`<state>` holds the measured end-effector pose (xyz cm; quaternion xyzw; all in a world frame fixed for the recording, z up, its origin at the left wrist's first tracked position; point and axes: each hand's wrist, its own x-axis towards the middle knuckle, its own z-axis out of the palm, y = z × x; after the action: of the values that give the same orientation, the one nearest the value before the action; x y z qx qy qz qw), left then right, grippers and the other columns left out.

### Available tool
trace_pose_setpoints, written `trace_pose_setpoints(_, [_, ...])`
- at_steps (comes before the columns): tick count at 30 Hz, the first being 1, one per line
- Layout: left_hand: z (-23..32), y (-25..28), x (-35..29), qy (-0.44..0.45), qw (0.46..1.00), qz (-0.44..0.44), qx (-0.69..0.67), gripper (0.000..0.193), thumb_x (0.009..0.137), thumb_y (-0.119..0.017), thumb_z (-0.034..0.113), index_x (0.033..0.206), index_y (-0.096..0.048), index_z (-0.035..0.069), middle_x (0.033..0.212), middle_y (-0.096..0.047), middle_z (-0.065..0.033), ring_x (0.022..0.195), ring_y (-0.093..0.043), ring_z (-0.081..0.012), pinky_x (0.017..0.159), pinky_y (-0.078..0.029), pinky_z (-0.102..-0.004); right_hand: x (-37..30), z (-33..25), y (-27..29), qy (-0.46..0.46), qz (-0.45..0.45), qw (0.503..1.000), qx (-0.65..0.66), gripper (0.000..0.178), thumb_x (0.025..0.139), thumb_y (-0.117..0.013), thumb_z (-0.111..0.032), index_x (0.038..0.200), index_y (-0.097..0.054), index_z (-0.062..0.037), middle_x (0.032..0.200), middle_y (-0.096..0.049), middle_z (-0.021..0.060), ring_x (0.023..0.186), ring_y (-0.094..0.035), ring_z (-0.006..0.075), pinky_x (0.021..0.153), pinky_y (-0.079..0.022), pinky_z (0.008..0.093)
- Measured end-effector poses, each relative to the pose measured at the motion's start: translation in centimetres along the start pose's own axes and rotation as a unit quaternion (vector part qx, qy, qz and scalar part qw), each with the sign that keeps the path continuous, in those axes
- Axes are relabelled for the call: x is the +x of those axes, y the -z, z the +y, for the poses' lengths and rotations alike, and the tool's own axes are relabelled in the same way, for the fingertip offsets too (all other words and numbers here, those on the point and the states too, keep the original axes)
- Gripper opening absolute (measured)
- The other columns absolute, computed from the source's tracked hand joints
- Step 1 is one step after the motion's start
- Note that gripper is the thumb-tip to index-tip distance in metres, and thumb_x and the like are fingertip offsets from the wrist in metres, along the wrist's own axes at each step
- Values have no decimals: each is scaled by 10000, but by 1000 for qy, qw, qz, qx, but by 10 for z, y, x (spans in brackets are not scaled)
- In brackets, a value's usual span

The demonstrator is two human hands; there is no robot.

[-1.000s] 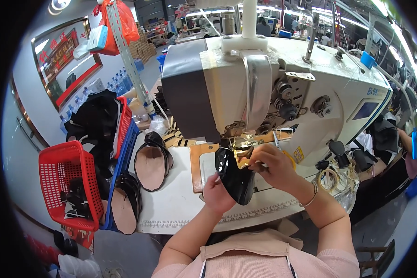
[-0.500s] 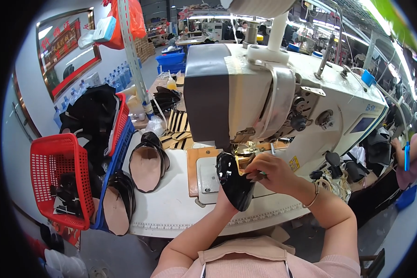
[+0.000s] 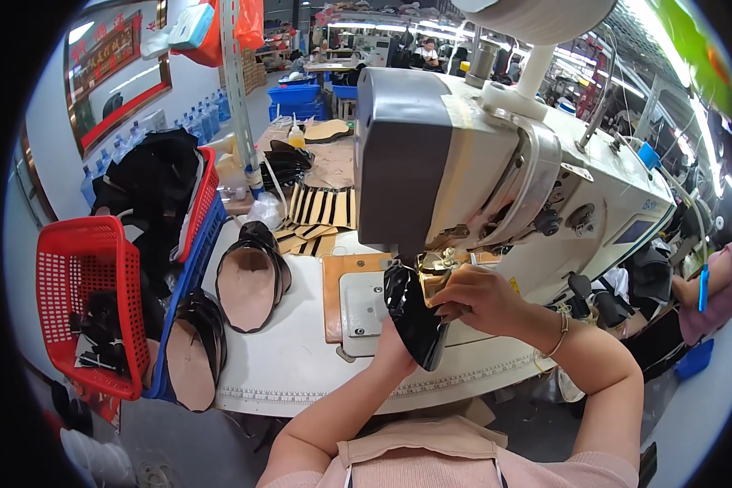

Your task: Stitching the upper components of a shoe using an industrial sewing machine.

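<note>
A glossy black shoe upper [image 3: 419, 325] sits under the needle area of a white sewing machine [image 3: 480, 163], beside a gold-coloured metal guide [image 3: 433, 276]. My left hand [image 3: 392, 351] reaches up under the upper from the near side; its fingers are hidden behind the black material. Bent and pinched together, the fingers of my right hand [image 3: 481, 299] press on the upper's right edge, close to the guide. A bracelet circles the right wrist. Below the needle, the upper's far end partly covers the metal plate [image 3: 362, 305].
On the left of the white table [image 3: 301, 358] lie stacked shoe uppers with beige lining [image 3: 248, 289] and another stack [image 3: 191, 366]. A red basket [image 3: 89, 236] with black pieces stands beyond them. Striped beige pieces [image 3: 324, 205] lie behind. A co-worker's arm [image 3: 691, 289] is at right.
The whole view has shifted slightly, with the machine appearing further right. Both hands stay at the upper, and the right fingers remain pinched near the guide.
</note>
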<state>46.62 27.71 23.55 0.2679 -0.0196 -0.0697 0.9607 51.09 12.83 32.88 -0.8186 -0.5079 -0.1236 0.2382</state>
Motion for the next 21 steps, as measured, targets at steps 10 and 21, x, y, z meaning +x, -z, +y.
trace_pose_setpoints(10, [0, 9, 0, -24, 997, -24, 70, 280, 912, -498, 191, 1097, -520, -17, 977, -605, -122, 865, -627, -204, 787, -518, -315, 0, -10, 1, 48, 7, 997, -59, 276, 644, -727, -48, 894, -643, -128, 780, -538, 11, 760, -549, 206, 668, -476, 321])
trace_pose_setpoints(21, [6, 22, -6, -39, 994, 25, 103, 182, 840, -585, 63, 1020, -585, 38, 904, -624, -34, 769, -600, -112, 694, -487, -254, 16, -10, 6, -106, -128, 985, 40, 74, 726, -627, -21, 782, -579, -28, 794, -562, 97, 794, -532, 308, 672, -418, 385])
